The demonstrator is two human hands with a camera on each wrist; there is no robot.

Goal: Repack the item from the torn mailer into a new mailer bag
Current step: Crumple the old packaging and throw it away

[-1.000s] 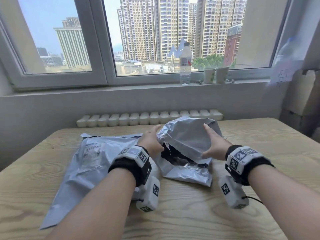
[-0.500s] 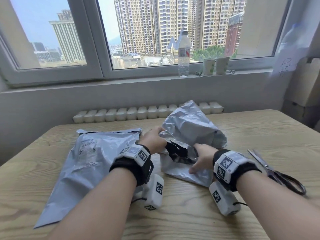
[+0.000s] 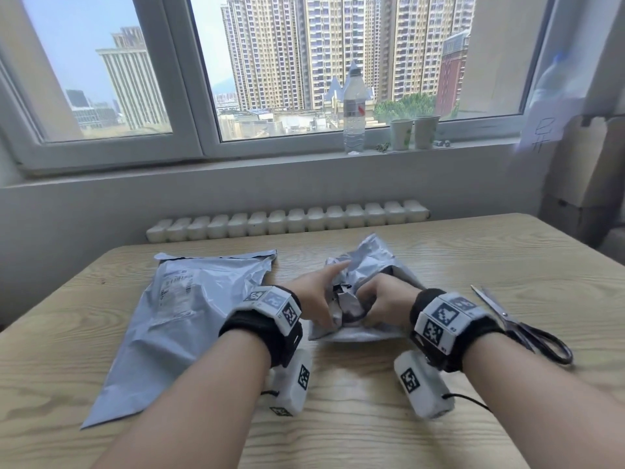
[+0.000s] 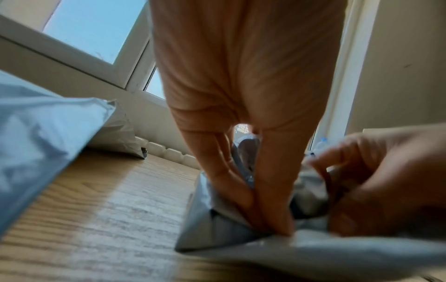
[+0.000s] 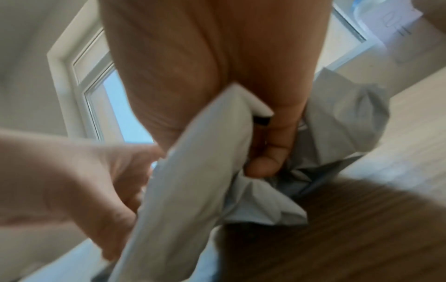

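Grey crumpled plastic fills both your hands: the torn mailer [image 3: 368, 265] lies on the counter [image 3: 338, 418] straight ahead of you. Your left hand [image 3: 313, 296] pinches its near left edge, thumb and fingers [image 4: 272, 209] closed together on a fold of the film, as the left wrist view shows. Your right hand [image 3: 384, 299] has its fingers curled round a bunched flap of the same bag; in the right wrist view the thumb [image 5: 267, 164] presses into the creases while a pale strip of the mailer runs across the palm. Between your two hands the bag gapes on a dark interior, and whatever sits inside is too hidden to make out.

Just to the left of your left wrist lies the new mailer bag [image 3: 189, 313], flat on the counter, with a printed label near its far end. To the right of your right wrist, black-handled scissors [image 3: 527, 326] rest on the wood. Beyond the counter, on the windowsill, stand a water bottle [image 3: 353, 113] and two paper cups [image 3: 414, 132].
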